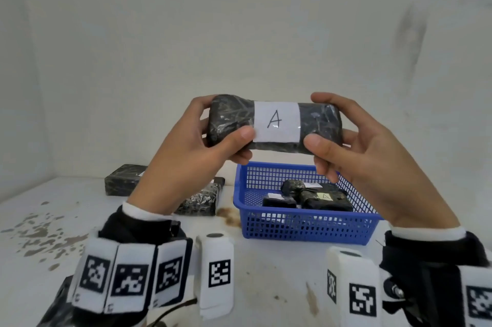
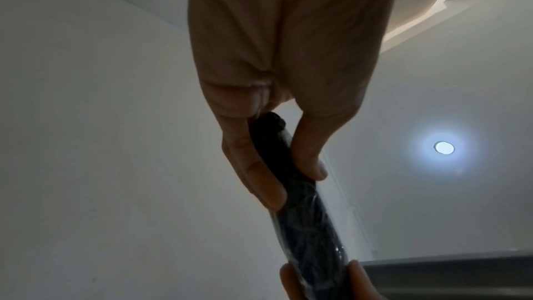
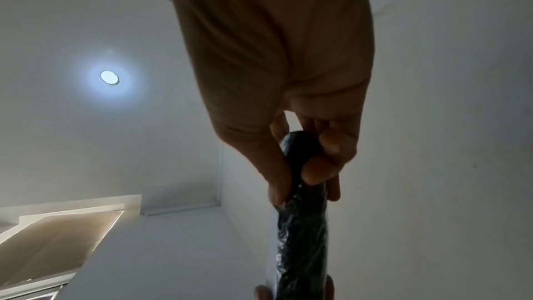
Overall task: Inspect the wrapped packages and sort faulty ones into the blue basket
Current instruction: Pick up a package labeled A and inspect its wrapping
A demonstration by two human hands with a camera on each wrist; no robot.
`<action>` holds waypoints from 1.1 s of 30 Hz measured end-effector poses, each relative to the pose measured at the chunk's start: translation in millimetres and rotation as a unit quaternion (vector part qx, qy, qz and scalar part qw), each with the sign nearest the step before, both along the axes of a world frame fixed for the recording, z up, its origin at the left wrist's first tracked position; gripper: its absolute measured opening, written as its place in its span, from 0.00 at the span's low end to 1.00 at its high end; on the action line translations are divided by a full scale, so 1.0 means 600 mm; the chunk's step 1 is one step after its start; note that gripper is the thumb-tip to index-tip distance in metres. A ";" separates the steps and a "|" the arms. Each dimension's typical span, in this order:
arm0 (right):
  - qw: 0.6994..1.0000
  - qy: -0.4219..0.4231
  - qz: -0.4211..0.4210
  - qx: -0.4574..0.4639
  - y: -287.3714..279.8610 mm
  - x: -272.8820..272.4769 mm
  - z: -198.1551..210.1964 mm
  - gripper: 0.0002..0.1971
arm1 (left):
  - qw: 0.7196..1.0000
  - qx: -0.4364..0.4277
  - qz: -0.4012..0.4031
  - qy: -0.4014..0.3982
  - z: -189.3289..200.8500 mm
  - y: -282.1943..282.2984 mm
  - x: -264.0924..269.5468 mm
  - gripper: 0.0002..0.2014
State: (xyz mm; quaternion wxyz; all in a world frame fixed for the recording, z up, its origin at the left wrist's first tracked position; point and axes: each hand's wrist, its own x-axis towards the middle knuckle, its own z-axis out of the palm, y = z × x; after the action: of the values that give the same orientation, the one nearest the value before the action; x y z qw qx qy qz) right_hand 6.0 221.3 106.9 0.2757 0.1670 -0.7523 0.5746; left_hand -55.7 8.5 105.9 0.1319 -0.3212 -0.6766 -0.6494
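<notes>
Black plastic-wrapped package [image 1: 275, 123] held up mid-air, level, label side facing camera. Left hand [image 1: 191, 156] grips its 9 o'clock end, thumb on front edge touching the label, fingers curled behind. Right hand [image 1: 367, 156] grips the 3 o'clock end the same way, thumb in front, fingers behind. White paper label [image 1: 277, 121] at centre reads "A". Blue basket [image 1: 306, 228] on counter [image 1: 266, 273] at 6 o'clock of package, holding other wrapped packages [image 1: 319, 197], one with yellowish label reading "A". Two more wrapped packages [image 1: 125, 180] on counter at 8 o'clock, partly hidden by left wrist.
</notes>
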 end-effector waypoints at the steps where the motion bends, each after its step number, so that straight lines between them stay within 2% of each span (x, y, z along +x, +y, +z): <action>1: 1.000 -0.001 -0.005 0.000 0.001 -0.003 -0.001 0.31 | 1.000 -0.008 -0.002 0.002 0.000 0.000 -0.002 0.31; 6: 1.000 -0.011 -0.027 0.001 0.008 -0.010 -0.006 0.32 | 0.999 -0.001 -0.043 -0.025 -0.005 0.000 -0.012 0.22; 10: 0.999 -0.016 -0.034 -0.005 0.006 -0.014 -0.008 0.33 | 0.999 -0.007 -0.035 -0.016 -0.003 0.003 -0.009 0.27; 14: 0.998 -0.006 -0.060 0.011 -0.004 -0.018 -0.010 0.33 | 1.000 -0.016 -0.017 0.000 -0.006 0.007 -0.011 0.25; 16: 0.998 -0.006 -0.059 0.013 -0.010 -0.020 -0.012 0.34 | 1.000 -0.025 -0.009 -0.001 -0.008 0.011 -0.012 0.29; 20: 0.997 0.001 -0.077 0.018 -0.017 -0.023 -0.013 0.32 | 0.999 -0.039 0.012 0.014 -0.012 0.022 -0.015 0.22; 23: 0.996 0.004 -0.087 0.019 -0.019 -0.021 -0.013 0.35 | 0.998 -0.053 0.027 0.028 -0.014 0.025 -0.015 0.27; 28: 0.996 0.020 -0.089 0.010 -0.021 -0.019 -0.012 0.35 | 0.998 -0.037 0.031 0.027 -0.015 0.028 -0.015 0.23; 33: 0.998 0.025 -0.061 0.010 -0.014 -0.013 -0.006 0.29 | 0.999 -0.025 0.014 0.020 -0.012 0.018 -0.018 0.23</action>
State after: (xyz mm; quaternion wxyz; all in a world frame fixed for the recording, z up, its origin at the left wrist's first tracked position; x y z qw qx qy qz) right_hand -1.6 212.8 103.1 0.3276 0.1378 -0.7597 0.5445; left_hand -66.2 19.2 98.9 0.1459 -0.3279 -0.6942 -0.6239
